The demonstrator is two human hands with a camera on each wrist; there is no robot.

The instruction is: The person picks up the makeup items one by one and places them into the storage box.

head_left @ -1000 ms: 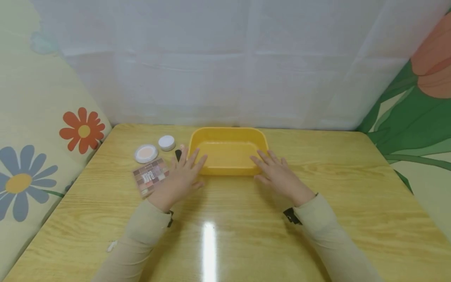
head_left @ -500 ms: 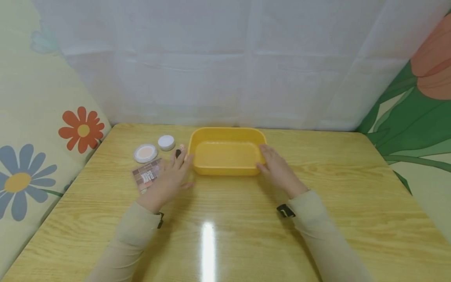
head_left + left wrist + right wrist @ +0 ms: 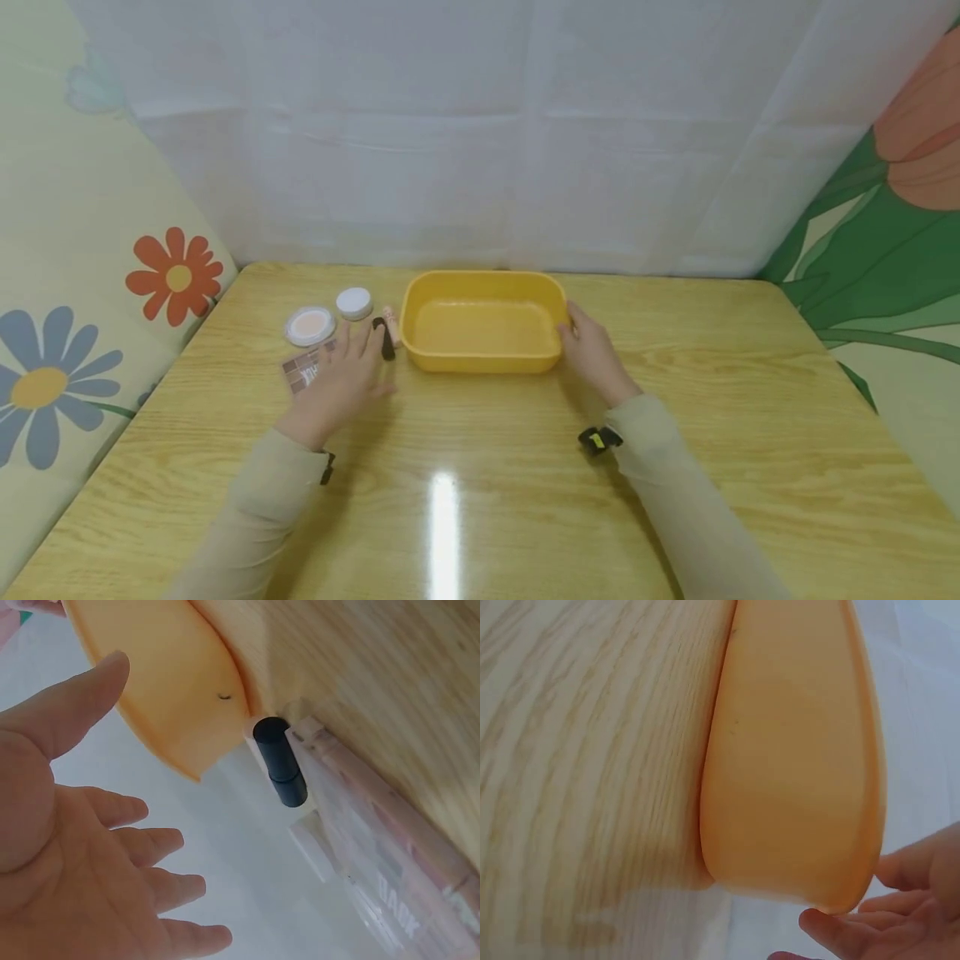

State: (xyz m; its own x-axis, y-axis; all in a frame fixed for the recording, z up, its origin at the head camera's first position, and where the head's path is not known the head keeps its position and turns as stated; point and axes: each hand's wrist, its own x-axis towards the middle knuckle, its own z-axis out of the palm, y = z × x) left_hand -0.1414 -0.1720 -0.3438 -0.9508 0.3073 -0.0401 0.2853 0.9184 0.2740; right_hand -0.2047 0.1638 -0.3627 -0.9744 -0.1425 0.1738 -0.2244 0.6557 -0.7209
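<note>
The yellow plastic tub [image 3: 483, 363] stands at the back middle of the wooden table. At its right end my right hand [image 3: 597, 353] grips the rim, thumb on the inner side and fingers outside; the right wrist view shows fingertips [image 3: 821, 928] at the rim. My left hand [image 3: 336, 390], fingers spread and holding nothing, hovers left of the tub over an eyeshadow palette [image 3: 297, 367], partly hiding it. Close to its fingertips lies a black lipstick-like tube [image 3: 279, 761], beside a slim pink patterned tube [image 3: 392, 322] along the tub's left side.
Behind the palette sit a round compact [image 3: 310, 326] with a pale disc and a white round jar [image 3: 354, 303]. A white cloth [image 3: 465, 167] hangs along the table's back edge. Flower-printed panels [image 3: 75, 250] flank both sides. Bare wood [image 3: 712, 358] extends right of the tub.
My left hand has drawn away from the tub's left rim, leftward over the palette, uncovering the two tubes. My right hand's spread fingers have closed round the tub's right rim.
</note>
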